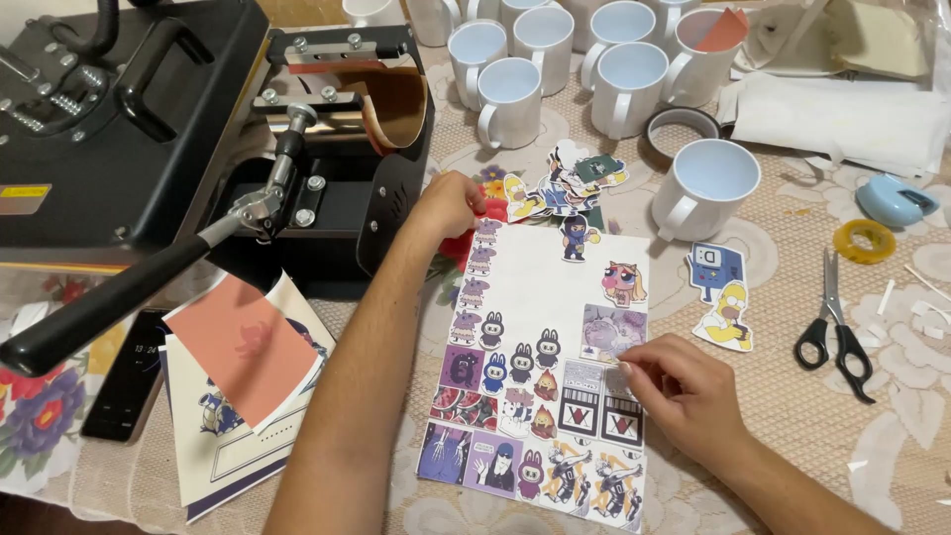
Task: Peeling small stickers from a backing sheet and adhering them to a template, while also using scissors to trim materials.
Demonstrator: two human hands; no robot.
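A printed sheet of colourful cartoon stickers [540,287] lies flat on the lace tablecloth in front of me. My right hand [684,391] rests on the sheet's right edge, with its fingertips pinched on a small sticker near the grey picture. My left hand [448,201] reaches across to the sheet's top left corner, fingers curled beside a red object; whether it holds anything is hidden. A heap of cut-out stickers [565,183] lies just beyond the sheet.
A black mug heat press [327,149] with a long lever stands at the left. Several white mugs [555,59] crowd the back, one mug [705,183] closer. Scissors [834,327], a tape roll [864,240], loose cut-outs [723,297], a phone [129,381] and papers [243,381] lie around.
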